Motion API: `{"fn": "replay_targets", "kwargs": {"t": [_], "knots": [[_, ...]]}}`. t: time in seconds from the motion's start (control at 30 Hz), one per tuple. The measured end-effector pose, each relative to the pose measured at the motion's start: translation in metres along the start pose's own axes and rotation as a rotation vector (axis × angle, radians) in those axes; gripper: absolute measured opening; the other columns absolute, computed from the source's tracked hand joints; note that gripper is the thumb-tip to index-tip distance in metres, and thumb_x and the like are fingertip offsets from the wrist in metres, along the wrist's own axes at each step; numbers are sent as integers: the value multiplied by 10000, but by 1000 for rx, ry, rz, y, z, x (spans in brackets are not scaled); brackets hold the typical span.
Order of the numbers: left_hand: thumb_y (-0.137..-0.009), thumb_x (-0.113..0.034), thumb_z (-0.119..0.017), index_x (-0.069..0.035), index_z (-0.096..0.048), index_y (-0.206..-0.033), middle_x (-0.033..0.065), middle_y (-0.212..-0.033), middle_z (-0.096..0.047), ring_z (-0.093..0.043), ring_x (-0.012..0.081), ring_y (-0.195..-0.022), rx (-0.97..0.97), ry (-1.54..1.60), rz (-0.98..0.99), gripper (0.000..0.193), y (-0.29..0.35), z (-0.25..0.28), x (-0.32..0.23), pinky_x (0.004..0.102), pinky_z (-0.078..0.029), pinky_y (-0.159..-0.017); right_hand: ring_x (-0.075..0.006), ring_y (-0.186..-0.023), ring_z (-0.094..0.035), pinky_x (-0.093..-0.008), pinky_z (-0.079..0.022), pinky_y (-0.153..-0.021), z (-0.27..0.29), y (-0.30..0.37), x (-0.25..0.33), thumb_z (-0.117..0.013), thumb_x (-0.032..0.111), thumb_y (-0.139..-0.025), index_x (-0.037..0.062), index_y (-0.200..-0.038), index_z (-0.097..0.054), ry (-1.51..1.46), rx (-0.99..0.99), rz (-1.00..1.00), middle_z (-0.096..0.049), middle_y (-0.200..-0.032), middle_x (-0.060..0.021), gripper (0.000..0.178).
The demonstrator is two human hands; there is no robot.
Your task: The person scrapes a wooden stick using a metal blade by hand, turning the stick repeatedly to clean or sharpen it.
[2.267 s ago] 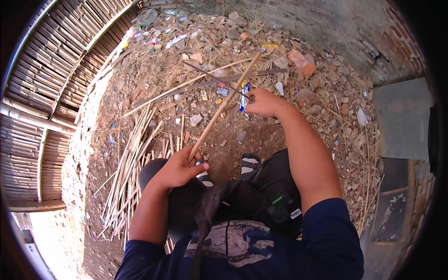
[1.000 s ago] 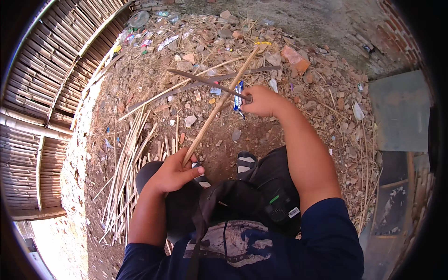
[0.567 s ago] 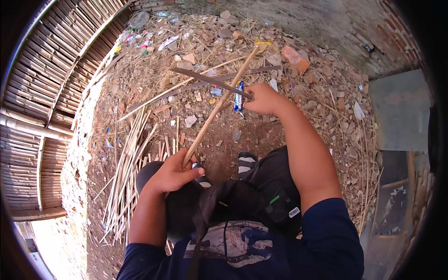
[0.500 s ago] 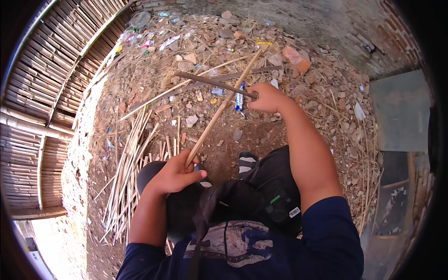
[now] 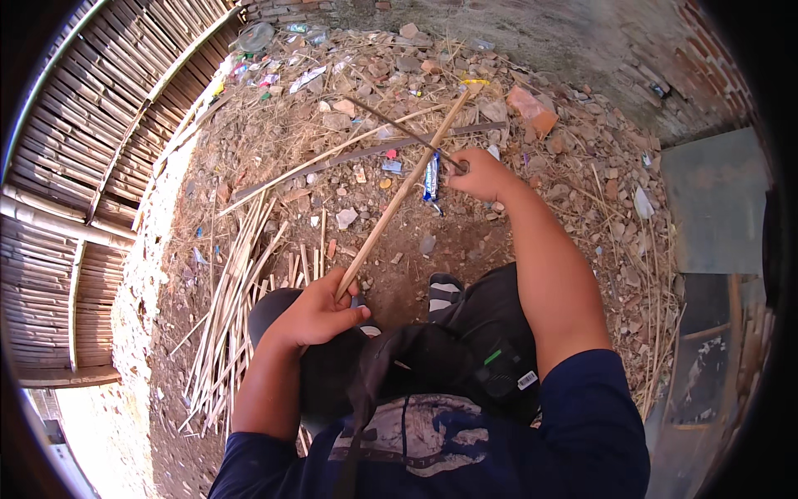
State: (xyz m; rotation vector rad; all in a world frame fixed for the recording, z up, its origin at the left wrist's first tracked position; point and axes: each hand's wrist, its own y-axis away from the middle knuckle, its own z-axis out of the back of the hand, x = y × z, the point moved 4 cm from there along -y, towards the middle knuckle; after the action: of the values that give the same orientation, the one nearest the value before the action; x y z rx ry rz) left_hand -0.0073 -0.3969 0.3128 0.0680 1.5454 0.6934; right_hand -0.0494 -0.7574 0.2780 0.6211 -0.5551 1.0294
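Note:
My left hand [image 5: 322,312] is closed around the near end of a pale bamboo strip [image 5: 384,221], above my left knee. The strip slants up and away to the right, its far end over the rubble. In my right hand [image 5: 480,175] is a long, thin, dark knife [image 5: 384,118], its handle hidden in my fist. The knife's blade points away to the left and crosses the bamboo strip near my right fingers, seen nearly edge-on. Whether the two touch I cannot tell. A blue wrapper [image 5: 431,179] shows just beside that crossing.
Several cut strips [image 5: 229,324] lie heaped left of my left knee. Ahead on the stony ground are another pale strip [image 5: 283,177], a dark flat strip [image 5: 478,130] and a brick chunk [image 5: 532,112]. A bamboo wall [image 5: 54,125] stands left, a grey panel [image 5: 715,200] right.
The knife has turned from showing its flat side to nearly edge-on, its tip swinging farther away and to the right. The bamboo strip stays in my left hand with almost no movement.

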Motion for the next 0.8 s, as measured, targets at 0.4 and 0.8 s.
{"fn": "replay_targets", "kwargs": {"t": [0.4, 0.8], "knots": [[-820, -49, -732, -51, -485, -976, -43, -755, -486, -457, 25, -631, 2, 54, -50, 291, 2, 1, 3, 195, -371, -553, -299, -738, -625, -394, -502, -698, -5, 10, 31, -679, 261, -710, 18, -959, -676, 99, 52, 101, -668, -810, -149, 348], [-812, -39, -729, -57, -508, -984, -48, -762, -489, -457, 35, -649, -21, -38, -19, 281, 1, 3, 5, 201, -366, -567, -316, -754, -664, -393, -525, -702, -5, 10, 26, -673, 228, -699, 48, -1082, -689, 124, 59, 73, -688, -821, -159, 424]]}}
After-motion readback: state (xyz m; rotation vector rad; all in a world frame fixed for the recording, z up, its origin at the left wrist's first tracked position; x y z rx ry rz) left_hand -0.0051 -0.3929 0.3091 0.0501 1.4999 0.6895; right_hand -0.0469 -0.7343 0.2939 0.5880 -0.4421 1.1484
